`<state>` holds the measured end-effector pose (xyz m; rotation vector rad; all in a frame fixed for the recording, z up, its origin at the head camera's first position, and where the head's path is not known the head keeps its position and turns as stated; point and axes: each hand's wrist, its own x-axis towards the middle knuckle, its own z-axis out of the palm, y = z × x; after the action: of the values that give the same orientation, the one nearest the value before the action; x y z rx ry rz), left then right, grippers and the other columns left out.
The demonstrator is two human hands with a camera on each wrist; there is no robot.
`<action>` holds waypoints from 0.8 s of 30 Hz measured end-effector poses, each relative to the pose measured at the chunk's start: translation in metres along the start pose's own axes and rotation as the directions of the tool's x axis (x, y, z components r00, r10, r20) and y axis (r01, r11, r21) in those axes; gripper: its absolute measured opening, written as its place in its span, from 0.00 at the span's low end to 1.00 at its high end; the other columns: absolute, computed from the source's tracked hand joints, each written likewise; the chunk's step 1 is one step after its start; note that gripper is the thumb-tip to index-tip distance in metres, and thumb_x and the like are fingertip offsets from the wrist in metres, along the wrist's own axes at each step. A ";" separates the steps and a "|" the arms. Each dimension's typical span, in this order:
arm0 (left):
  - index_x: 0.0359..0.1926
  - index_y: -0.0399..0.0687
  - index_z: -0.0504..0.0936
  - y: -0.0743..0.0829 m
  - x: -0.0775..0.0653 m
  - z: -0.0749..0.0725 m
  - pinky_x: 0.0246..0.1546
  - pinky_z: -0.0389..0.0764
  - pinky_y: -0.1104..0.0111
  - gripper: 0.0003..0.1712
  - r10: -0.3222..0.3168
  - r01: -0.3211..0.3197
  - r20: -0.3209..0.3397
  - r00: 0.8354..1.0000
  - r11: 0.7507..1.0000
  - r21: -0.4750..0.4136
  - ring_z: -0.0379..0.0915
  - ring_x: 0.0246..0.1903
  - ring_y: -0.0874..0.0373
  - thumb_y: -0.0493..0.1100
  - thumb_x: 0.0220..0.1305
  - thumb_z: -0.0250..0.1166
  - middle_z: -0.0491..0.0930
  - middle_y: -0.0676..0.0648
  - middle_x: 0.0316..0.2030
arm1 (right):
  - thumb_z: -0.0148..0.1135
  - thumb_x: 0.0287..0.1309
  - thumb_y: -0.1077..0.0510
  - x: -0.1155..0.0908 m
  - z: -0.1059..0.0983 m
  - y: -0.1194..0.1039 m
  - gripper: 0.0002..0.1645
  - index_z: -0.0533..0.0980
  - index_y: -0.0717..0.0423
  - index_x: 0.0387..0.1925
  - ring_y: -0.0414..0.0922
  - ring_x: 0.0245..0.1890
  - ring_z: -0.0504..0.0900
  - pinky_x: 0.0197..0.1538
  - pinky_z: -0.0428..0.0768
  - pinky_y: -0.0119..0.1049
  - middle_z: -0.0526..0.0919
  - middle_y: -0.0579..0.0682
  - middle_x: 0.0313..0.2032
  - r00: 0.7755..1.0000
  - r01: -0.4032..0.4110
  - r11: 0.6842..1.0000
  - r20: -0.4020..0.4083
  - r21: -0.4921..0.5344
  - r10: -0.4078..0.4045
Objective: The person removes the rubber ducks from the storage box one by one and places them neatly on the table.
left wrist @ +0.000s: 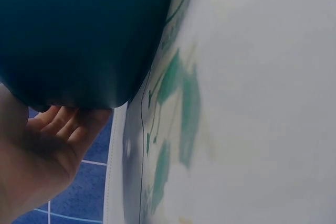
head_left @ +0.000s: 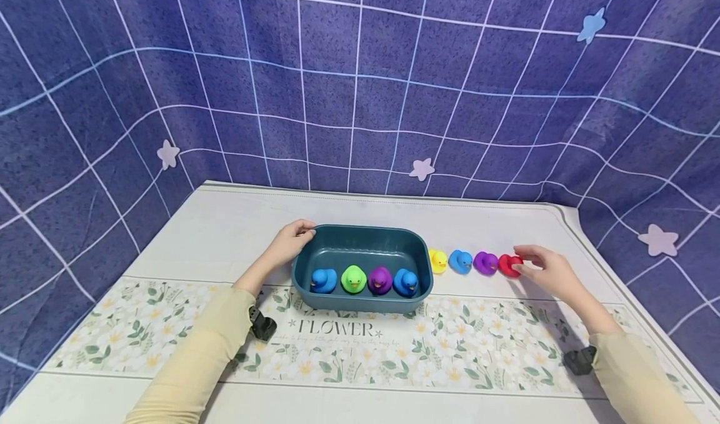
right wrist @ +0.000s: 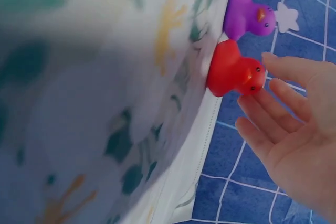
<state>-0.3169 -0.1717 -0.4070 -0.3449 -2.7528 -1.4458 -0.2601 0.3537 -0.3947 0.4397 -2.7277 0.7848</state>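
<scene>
- At the lower edge of the head view, a left sleeve (head_left: 191, 355) and a right sleeve (head_left: 641, 374) reach in, each with a black wrist device beside its cuff.
- Beyond them, a floral band (head_left: 450, 349) with the word "FLOWER" crosses the pale table cover (head_left: 315, 405).
- The teal box (head_left: 360, 305) stands at centre; along its near side, left to right, sit a blue duck (head_left: 323, 281), a green duck (head_left: 353, 280), a purple duck (head_left: 380, 281) and a second blue duck (head_left: 405, 282).
- Right of centre, a row runs rightward: yellow duck (head_left: 438, 261), partly hidden by the box, third blue duck (head_left: 460, 262), second purple duck (head_left: 485, 263), red duck (head_left: 509, 266).
- The right hand (head_left: 548, 271) is loosely spread, thumb and fingers about the red duck; I cannot tell whether they touch it.
- The left hand (head_left: 287, 242) holds the box at its upper-left corner.
- A purple-blue gridded cloth (head_left: 360, 99) with stars fills the upper frame.
</scene>
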 end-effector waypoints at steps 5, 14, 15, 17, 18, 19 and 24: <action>0.57 0.37 0.72 0.002 -0.001 0.000 0.51 0.74 0.55 0.19 -0.009 0.009 0.004 1.000 1.000 0.001 0.72 0.52 0.45 0.43 0.71 0.49 0.76 0.36 0.52 | 0.66 0.53 0.62 0.002 -0.001 -0.008 0.21 0.77 0.67 0.48 0.64 0.48 0.76 0.49 0.77 0.45 0.82 0.66 0.44 0.996 0.045 0.999 -0.070 -0.022 -0.046; 0.57 0.38 0.72 0.001 -0.001 0.000 0.51 0.74 0.56 0.19 -0.012 0.012 0.010 1.000 1.000 0.001 0.72 0.52 0.45 0.44 0.71 0.49 0.75 0.37 0.52 | 0.67 0.53 0.60 0.005 -0.003 -0.031 0.19 0.78 0.61 0.48 0.58 0.48 0.78 0.51 0.72 0.53 0.83 0.60 0.44 0.986 0.084 0.996 -0.142 -0.039 -0.089; 0.57 0.38 0.72 0.002 -0.001 0.000 0.51 0.74 0.56 0.19 -0.011 0.011 0.010 1.000 1.000 -0.001 0.72 0.52 0.45 0.44 0.71 0.49 0.75 0.36 0.52 | 0.67 0.52 0.60 0.006 -0.002 -0.032 0.19 0.78 0.61 0.48 0.55 0.47 0.79 0.51 0.74 0.48 0.84 0.59 0.43 0.984 0.096 0.995 -0.150 -0.040 -0.101; 0.57 0.38 0.72 0.002 -0.001 0.000 0.51 0.74 0.56 0.19 -0.008 0.008 0.011 1.000 1.000 -0.001 0.72 0.52 0.45 0.44 0.71 0.49 0.75 0.36 0.52 | 0.68 0.51 0.62 0.007 0.001 -0.035 0.19 0.79 0.60 0.47 0.43 0.45 0.80 0.51 0.75 0.34 0.84 0.58 0.42 0.978 0.124 0.992 -0.165 -0.032 -0.127; 0.57 0.38 0.72 0.002 -0.001 0.000 0.51 0.74 0.55 0.19 -0.007 0.007 0.011 1.000 1.000 -0.002 0.72 0.52 0.45 0.44 0.71 0.49 0.75 0.36 0.53 | 0.68 0.50 0.63 0.007 0.002 -0.037 0.19 0.79 0.61 0.47 0.37 0.44 0.79 0.50 0.74 0.26 0.85 0.58 0.41 0.975 0.138 0.990 -0.171 -0.028 -0.141; 0.57 0.37 0.72 0.002 -0.001 0.000 0.51 0.74 0.55 0.19 -0.007 0.007 0.011 1.000 1.000 -0.003 0.71 0.53 0.44 0.44 0.71 0.49 0.75 0.36 0.53 | 0.68 0.50 0.64 0.008 0.003 -0.038 0.19 0.79 0.61 0.47 0.31 0.43 0.78 0.49 0.72 0.19 0.85 0.58 0.41 0.973 0.151 0.988 -0.172 -0.022 -0.153; 0.57 0.37 0.72 0.002 -0.001 0.000 0.52 0.73 0.54 0.20 -0.007 0.007 0.011 1.000 1.000 -0.007 0.71 0.53 0.44 0.44 0.71 0.49 0.75 0.36 0.53 | 0.67 0.51 0.66 0.011 0.011 -0.047 0.19 0.78 0.65 0.47 0.34 0.40 0.82 0.43 0.71 0.11 0.84 0.61 0.41 0.977 0.184 0.980 -0.126 0.080 -0.173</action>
<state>-0.3151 -0.1711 -0.4052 -0.3446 -2.7609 -1.4603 -0.2557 0.3075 -0.3781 0.6276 -2.5091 0.8601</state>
